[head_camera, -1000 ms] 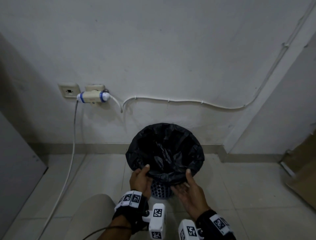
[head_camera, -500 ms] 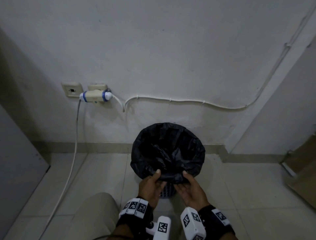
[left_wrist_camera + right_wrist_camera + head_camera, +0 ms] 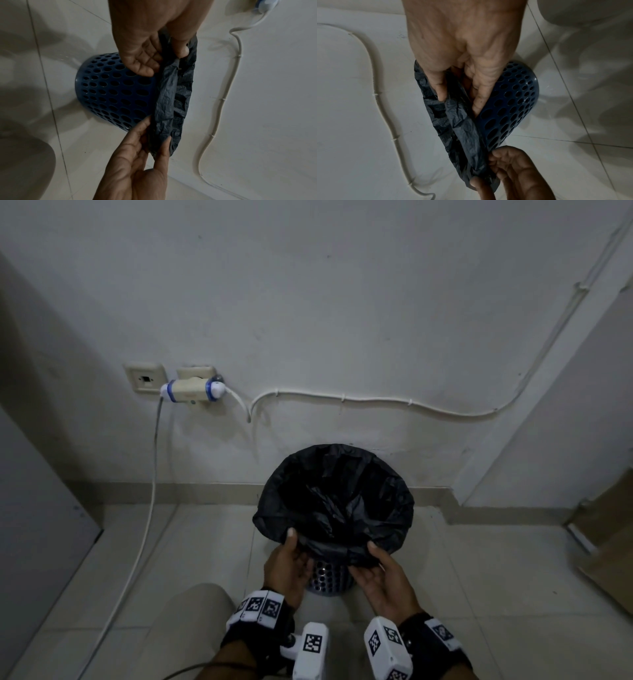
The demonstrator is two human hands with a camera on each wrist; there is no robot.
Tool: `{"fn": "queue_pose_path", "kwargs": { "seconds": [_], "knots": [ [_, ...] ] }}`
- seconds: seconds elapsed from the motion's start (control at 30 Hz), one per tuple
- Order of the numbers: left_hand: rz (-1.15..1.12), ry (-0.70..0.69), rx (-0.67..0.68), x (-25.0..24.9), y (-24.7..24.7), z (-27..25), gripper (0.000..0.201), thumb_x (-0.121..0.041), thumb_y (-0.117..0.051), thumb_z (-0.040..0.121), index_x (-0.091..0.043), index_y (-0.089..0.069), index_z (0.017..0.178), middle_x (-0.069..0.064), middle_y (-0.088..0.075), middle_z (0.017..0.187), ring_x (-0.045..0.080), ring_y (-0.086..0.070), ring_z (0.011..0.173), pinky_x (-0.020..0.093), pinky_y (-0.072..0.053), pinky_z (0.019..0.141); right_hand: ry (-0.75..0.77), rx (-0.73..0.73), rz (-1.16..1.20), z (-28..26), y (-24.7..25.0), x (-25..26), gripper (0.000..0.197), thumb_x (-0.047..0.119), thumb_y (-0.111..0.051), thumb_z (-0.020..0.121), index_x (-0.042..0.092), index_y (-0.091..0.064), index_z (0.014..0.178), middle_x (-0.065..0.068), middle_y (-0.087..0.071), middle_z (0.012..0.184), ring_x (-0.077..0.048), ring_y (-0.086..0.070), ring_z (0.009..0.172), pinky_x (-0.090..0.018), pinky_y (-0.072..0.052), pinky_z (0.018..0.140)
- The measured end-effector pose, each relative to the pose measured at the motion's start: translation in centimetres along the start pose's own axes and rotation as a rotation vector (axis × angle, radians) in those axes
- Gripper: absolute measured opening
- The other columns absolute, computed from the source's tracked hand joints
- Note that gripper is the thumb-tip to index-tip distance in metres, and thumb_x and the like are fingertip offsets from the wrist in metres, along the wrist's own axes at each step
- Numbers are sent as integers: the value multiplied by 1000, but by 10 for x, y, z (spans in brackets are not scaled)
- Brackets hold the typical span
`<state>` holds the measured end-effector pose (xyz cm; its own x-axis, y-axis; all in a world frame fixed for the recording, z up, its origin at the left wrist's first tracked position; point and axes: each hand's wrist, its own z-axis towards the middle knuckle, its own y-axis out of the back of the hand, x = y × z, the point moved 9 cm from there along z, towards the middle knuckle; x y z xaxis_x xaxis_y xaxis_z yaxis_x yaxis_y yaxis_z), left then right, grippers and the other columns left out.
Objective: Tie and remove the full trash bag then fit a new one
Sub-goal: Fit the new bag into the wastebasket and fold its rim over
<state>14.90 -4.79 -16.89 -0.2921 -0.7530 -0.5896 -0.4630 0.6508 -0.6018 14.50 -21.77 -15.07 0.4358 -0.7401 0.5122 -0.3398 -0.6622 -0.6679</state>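
Observation:
A black trash bag (image 3: 335,501) lines a small blue perforated bin (image 3: 325,577) standing on the floor against the wall, its rim folded over the bin's edge. My left hand (image 3: 298,546) pinches the bag's folded rim at the near left, thumb on top. My right hand (image 3: 366,559) pinches the same rim at the near right. In the left wrist view the left hand (image 3: 163,60) and right hand (image 3: 152,136) hold the bag (image 3: 171,101) beside the bin (image 3: 111,88). The right wrist view shows the right hand (image 3: 458,100), left hand (image 3: 488,170), bag (image 3: 462,135) and bin (image 3: 510,105).
A wall socket with a plug adapter (image 3: 191,392) sits left of the bin, and a white cord (image 3: 144,525) drops from it to the tiled floor. A clipped cable (image 3: 376,402) runs along the wall. My knee (image 3: 191,621) is at bottom left, cardboard (image 3: 606,529) at right.
One second ago the hands were apart at the bin's near rim, then came together; now they have spread apart again along the rim, both pinching the bag's folded edge.

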Motion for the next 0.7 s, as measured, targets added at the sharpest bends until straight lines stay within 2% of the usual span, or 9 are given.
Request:
{"fn": "queue_pose_path", "kwargs": {
  "seconds": [0.07, 0.17, 0.23, 0.33, 0.4, 0.43, 0.53, 0.6, 0.7],
  "knots": [
    [-30, -11, -9, -4, -1, 0, 41, -38, -50, 98, -11, -58, 127, 8, -64, 124, 21, -60, 104, 33, -48, 88, 6, 4, 1, 1, 1, 1, 30, 12, -56, 95, 7, -60, 124, -15, -73, 109, -30, -63, 109, -39, -59, 82],
    [-121, -14, -41, -7, 0, 0, 43, -33, -40, 102, -6, -48, 136, 11, -54, 133, 28, -51, 122, 38, -41, 102, 14, 0, -9, 0, 3, 2, 30, 12, -56, 96, 6, -59, 125, -15, -73, 111, -29, -64, 109, -38, -61, 78],
    [-161, -4, -51, -5, 3, 1, 43, -31, -36, 104, -6, -46, 137, 13, -53, 133, 30, -50, 125, 38, -41, 102, 14, 0, -20, -1, 3, 3, 31, 12, -55, 96, 6, -59, 126, -16, -71, 114, -30, -64, 109, -38, -61, 78],
    [-87, -20, -112, -5, 15, 4, 38, -33, -44, 101, -4, -58, 119, 17, -63, 110, 24, -63, 87, 30, -55, 71, 10, -3, -32, 0, 4, 4, 34, 12, -56, 96, 6, -58, 129, -19, -67, 122, -31, -63, 112, -39, -59, 81],
    [-13, -61, -193, -13, 24, 5, 28, -28, -51, 98, -2, -61, 96, 16, -60, 86, 17, -59, 60, 23, -55, 52, 7, -11, -37, 1, 6, 3, 37, 12, -56, 96, 5, -56, 132, -20, -65, 126, -31, -62, 113, -40, -58, 83],
    [5, -79, -218, -18, 25, 4, 23, -23, -52, 98, -2, -59, 90, 15, -57, 82, 15, -57, 55, 22, -54, 49, 7, -12, -36, 1, 6, 3, 38, 12, -56, 95, 4, -55, 133, -20, -65, 126, -31, -62, 112, -40, -58, 84],
    [-23, -114, -211, -26, 24, 2, 16, -10, -53, 97, 3, -60, 102, 18, -61, 97, 22, -60, 71, 29, -59, 60, 11, -14, -42, 1, 6, 3, 39, 12, -57, 96, 5, -55, 134, -20, -64, 127, -31, -63, 110, -38, -61, 78],
    [-13, -138, -187, -31, 19, -3, 24, -12, -56, 96, 5, -61, 112, 19, -65, 103, 27, -63, 82, 35, -59, 72, 16, -3, -45, 2, 6, 3, 40, 12, -56, 96, 5, -54, 135, -20, -63, 128, -31, -63, 111, -36, -62, 75],
    [50, -150, -154, -38, 11, -7, 24, -24, -67, 89, -3, -65, 99, 12, -71, 93, 23, -68, 84, 35, -56, 81, 15, 19, -39, 3, 5, 4, 39, 12, -55, 96, 5, -54, 135, -19, -65, 126, -30, -63, 111, -37, -62, 77]
  ]
}}
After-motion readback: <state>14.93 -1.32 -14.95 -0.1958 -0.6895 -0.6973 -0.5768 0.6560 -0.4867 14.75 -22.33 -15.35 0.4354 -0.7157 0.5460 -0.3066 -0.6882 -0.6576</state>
